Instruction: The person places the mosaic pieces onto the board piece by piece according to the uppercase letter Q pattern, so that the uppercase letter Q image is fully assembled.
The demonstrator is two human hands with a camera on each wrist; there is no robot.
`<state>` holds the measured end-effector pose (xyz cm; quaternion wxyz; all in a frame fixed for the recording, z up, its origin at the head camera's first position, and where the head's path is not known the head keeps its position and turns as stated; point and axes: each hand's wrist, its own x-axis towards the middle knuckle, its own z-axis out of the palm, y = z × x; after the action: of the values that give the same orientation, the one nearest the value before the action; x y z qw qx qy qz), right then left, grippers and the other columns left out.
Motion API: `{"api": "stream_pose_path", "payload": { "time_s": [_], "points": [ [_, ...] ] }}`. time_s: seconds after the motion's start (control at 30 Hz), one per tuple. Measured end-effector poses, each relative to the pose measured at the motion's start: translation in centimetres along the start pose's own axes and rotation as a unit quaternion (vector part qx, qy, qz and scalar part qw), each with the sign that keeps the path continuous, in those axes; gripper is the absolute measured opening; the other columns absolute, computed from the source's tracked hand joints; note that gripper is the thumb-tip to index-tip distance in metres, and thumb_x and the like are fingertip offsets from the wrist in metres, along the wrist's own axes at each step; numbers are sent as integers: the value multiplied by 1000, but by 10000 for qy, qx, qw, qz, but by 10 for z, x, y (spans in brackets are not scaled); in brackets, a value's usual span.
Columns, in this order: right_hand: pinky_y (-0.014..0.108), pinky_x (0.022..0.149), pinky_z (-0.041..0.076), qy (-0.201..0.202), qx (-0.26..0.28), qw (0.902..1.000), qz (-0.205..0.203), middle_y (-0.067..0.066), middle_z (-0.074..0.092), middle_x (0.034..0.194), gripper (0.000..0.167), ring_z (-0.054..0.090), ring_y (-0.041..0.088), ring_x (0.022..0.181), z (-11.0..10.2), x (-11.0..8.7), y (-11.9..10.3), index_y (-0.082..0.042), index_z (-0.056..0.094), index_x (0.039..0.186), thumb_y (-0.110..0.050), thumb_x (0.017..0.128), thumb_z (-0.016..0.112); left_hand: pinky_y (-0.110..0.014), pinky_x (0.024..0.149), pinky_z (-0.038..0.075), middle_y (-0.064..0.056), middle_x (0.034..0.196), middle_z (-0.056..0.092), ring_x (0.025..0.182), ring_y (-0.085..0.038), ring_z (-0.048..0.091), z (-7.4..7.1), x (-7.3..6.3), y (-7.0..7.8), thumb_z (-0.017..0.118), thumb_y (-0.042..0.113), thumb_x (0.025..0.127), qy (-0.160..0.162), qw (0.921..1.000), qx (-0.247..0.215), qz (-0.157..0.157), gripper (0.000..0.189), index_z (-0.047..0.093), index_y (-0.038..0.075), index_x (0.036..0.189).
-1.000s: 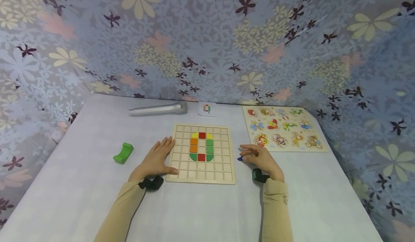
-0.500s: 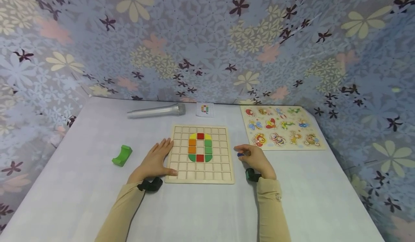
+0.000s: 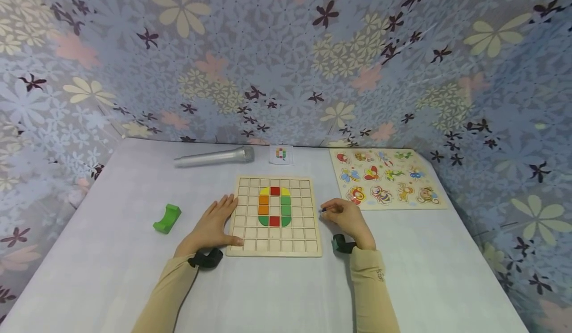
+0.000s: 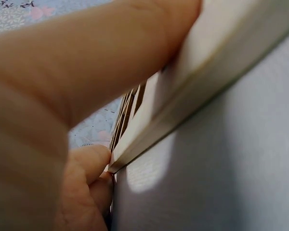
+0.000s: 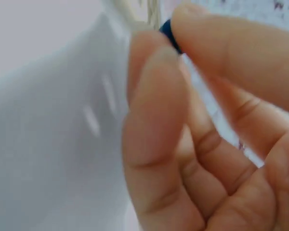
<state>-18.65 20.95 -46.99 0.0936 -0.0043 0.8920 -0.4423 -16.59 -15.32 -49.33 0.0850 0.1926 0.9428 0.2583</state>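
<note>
A square wooden grid board (image 3: 306,246) lies flat on the table. On it, yellow, red, orange and green tiles (image 3: 286,200) form an oval ring. My left hand (image 3: 211,230) rests on the board's left edge, fingers extended and thumb over the near left corner. In the left wrist view the thumb (image 4: 101,53) crosses the board's pale edge (image 4: 149,127). Just off the board's right edge, my right hand (image 3: 349,220) pinches a small dark blue tile (image 5: 170,34) between thumb and finger. Fingers hide most of that tile, so its full shape cannot be told.
A small card (image 3: 281,155) bearing a coloured ring picture lies behind the board. Left of it is a silver microphone (image 3: 214,157). A green curved block (image 3: 167,219) lies to the far left. At the back right is an insect picture board (image 3: 389,179).
My right hand has moved left with the blue tile, closer to the board's right edge. The left hand keeps its place on the board. The head view has shifted slightly.
</note>
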Motion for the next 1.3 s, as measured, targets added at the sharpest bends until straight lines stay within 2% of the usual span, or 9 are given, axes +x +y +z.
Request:
{"api": "stream_pose_path", "payload": {
  "time_s": [0.17,0.27,0.4,0.53,0.77,0.9,1.0,1.17,1.3],
  "points": [
    [26,61,57,-864,639,9940,-202,13,71,83,18,65,11,65,17,-2,-19,3,67,104,-8,89,68,-56,122,11,-21,160,18,150,-39,13,-1,-1,-1,83,49,67,-21,10000,20,-65,115,24,-3,151],
    [26,62,57,-1316,582,9884,-477,11,69,83,17,65,12,65,28,-6,-29,1,68,103,-7,89,68,-55,122,10,-21,161,17,150,-39,12,0,0,-1,82,50,68,-58,10000,24,-71,115,23,-2,152],
    [24,61,56,-1504,427,9860,-577,9,69,81,14,64,11,65,38,-11,-38,-2,69,100,-7,86,70,-55,122,10,-21,161,17,150,-39,12,0,0,-1,82,50,68,-73,10000,-19,-40,115,23,-3,152],
    [26,56,58,-1631,577,9843,-353,11,70,78,13,64,13,60,43,-14,-44,2,64,97,-5,87,69,-55,122,10,-21,161,18,150,-39,12,-1,0,0,82,49,68,-48,10000,-27,-35,115,23,-3,152],
    [22,51,54,-1894,365,9809,-254,6,63,69,14,58,10,52,46,-14,-48,4,68,102,-4,90,64,-55,122,9,-20,161,17,150,-38,12,-1,0,-1,82,49,68,-72,9999,-30,-66,115,22,-2,152],
    [21,49,52,-1897,311,9806,-386,5,62,68,16,56,9,51,51,-14,-50,4,69,103,-4,90,64,-55,122,10,-21,160,17,150,-39,13,-2,0,-2,82,49,68,-31,10000,4,-19,116,22,-3,152],
    [21,48,51,-1749,275,9834,-402,4,61,66,11,56,9,51,57,-14,-52,2,68,97,-6,88,67,-56,122,11,-22,160,18,149,-40,14,-3,-1,-3,83,48,68,11,10000,7,50,115,22,-3,151],
    [21,46,50,-1325,44,9908,-286,3,60,62,12,57,10,51,65,-17,-56,-3,63,81,-9,85,72,-55,122,10,-21,161,17,150,-39,13,-2,-1,-3,82,47,69,-17,9999,-51,85,114,22,-3,152],
    [20,46,50,-1100,-16,9939,-81,4,62,61,13,57,10,50,67,-19,-59,-3,64,76,-9,85,73,-54,122,10,-21,161,17,150,-39,13,-1,0,-3,83,47,69,-28,10000,-43,53,115,22,-3,152]
  ]
}}
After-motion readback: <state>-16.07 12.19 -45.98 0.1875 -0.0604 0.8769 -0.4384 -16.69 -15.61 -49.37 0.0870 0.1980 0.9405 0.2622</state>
